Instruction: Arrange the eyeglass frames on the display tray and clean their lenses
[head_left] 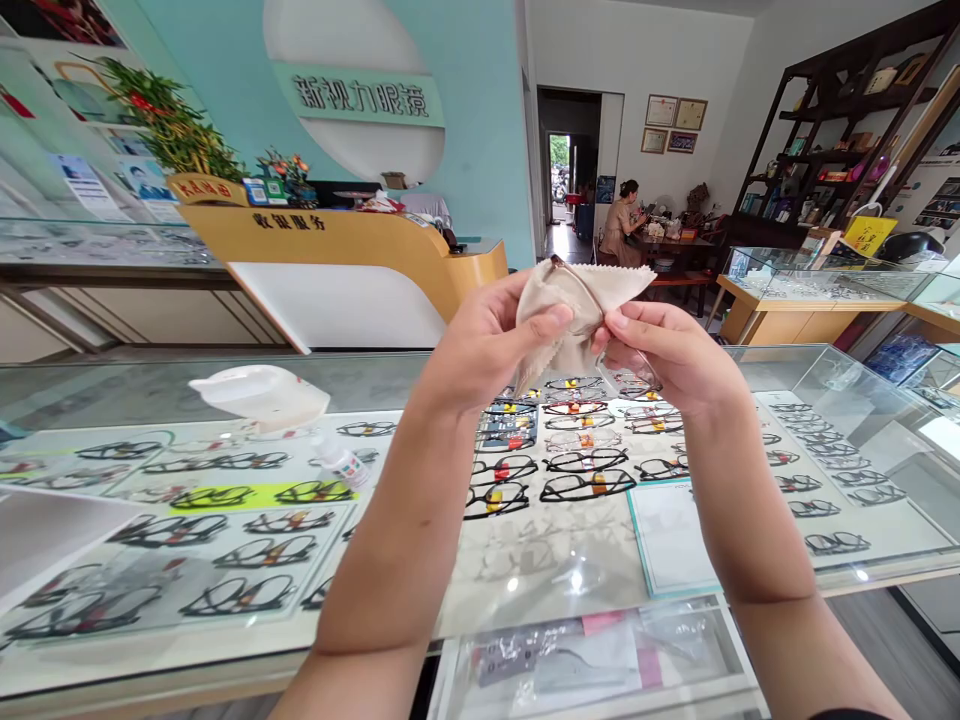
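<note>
Near the middle of the frame, we see a pair of glasses (581,288) held between both hands, just above the picture's centre. The right hand (671,355) pinches the thin frame between thumb and fingertips, its grip narrow. One slender temple slants from these fingertips up and left, across the cloth, ending in a dark tip; a clear lens hangs just below the right hand, partly hidden by it. The left hand (499,335) is closed on a cloth (551,290), thumb pressed flat on top; the folds keep us from telling what its fingers touch underneath. The cloth looks soft and matte, pale beige, with a zigzag-cut edge and a pointed corner reaching right.

Below the hands spreads a glass-topped worktop (540,545), smooth and glossy, where we make out reflected lights. Under its glass lie rows of spectacles (589,487), mostly dark-rimmed with rounded lenses. At left centre we find a curved, glossy white object (259,395) and, nearer the left forearm, a small white bottle (341,462). At the bottom centre, a drawer holds crinkled, clear plastic packets (679,640).
</note>
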